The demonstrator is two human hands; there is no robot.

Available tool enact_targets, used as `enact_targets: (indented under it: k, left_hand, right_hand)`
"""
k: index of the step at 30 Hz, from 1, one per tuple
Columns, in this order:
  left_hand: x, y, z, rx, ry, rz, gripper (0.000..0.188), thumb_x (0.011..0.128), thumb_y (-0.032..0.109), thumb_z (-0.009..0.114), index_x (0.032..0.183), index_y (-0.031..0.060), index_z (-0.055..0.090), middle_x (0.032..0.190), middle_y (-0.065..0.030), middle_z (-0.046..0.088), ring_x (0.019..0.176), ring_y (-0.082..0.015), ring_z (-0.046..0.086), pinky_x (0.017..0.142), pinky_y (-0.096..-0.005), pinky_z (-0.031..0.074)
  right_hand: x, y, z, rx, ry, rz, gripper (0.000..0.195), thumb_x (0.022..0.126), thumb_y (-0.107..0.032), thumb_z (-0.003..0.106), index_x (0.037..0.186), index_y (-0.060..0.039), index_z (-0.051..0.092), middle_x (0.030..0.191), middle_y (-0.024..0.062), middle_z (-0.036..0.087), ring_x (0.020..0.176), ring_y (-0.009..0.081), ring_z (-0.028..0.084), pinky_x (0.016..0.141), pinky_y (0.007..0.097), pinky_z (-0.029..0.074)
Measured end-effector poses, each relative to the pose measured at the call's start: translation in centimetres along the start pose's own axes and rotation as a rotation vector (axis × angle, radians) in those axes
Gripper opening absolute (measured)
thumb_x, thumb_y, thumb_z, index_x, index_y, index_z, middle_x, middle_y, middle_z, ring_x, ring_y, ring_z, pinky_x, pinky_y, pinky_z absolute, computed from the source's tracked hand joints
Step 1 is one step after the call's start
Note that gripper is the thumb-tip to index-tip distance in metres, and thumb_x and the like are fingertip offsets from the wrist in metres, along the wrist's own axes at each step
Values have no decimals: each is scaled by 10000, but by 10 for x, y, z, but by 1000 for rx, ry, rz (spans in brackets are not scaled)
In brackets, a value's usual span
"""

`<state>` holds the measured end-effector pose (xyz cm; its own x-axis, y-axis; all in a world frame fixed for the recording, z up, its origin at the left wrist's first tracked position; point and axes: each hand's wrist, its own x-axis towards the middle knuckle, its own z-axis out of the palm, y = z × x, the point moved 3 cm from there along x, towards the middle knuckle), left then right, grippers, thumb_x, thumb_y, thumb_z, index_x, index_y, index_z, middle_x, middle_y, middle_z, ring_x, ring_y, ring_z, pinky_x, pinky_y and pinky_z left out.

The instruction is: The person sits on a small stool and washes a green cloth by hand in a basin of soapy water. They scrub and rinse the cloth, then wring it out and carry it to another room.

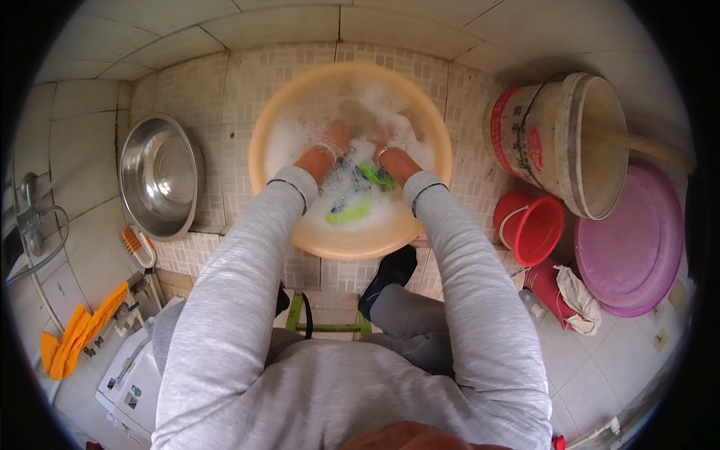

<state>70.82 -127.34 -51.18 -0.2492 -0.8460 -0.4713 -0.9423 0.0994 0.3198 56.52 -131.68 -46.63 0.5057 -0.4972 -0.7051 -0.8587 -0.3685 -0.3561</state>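
Note:
Both of my hands are down in the foamy water of a large peach-coloured plastic basin (264, 124). My left hand (336, 138) is mostly covered by suds, left of the basin's middle. Close beside it on the right, my right hand (382, 140) is also sunk in the foam, its fingers hidden. Bright green and dark blue fabric (376, 175) shows through the suds just below my right hand. Another green part (349, 212) floats nearer to me. Whether either hand grips something under the water cannot be seen.
A steel bowl (160, 177) leans at the left, with an orange-bristled brush (139, 247) below it. An orange cloth (84, 337) hangs at lower left. On the right are a big white bucket (540, 135), a small red bucket (529, 230) and a purple basin (630, 242).

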Motion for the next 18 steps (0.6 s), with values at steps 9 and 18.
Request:
enact_targets:
  k: [9, 18]
  left_hand:
    - [-15, -38, -110, -841, -172, -486, 579, 924, 502, 529, 1185, 0, 652, 1220, -246, 637, 1113, -356, 620, 975, -452, 475]
    - [-141, 42, -66, 53, 419, -40, 535, 907, 271, 615, 1359, 8, 505, 1322, -242, 552, 1238, -377, 532, 995, -498, 442]
  right_hand:
    - [-54, -66, -44, -313, 460, -152, 716, 712, -443, 788, 1284, -73, 566, 1182, 168, 609, 1105, 333, 587, 882, 495, 505]
    - [-143, -36, -12, -71, 496, 22, 1094, 679, -504, 792, 1517, -76, 234, 1528, 260, 212, 1437, 477, 170, 1096, 621, 282]
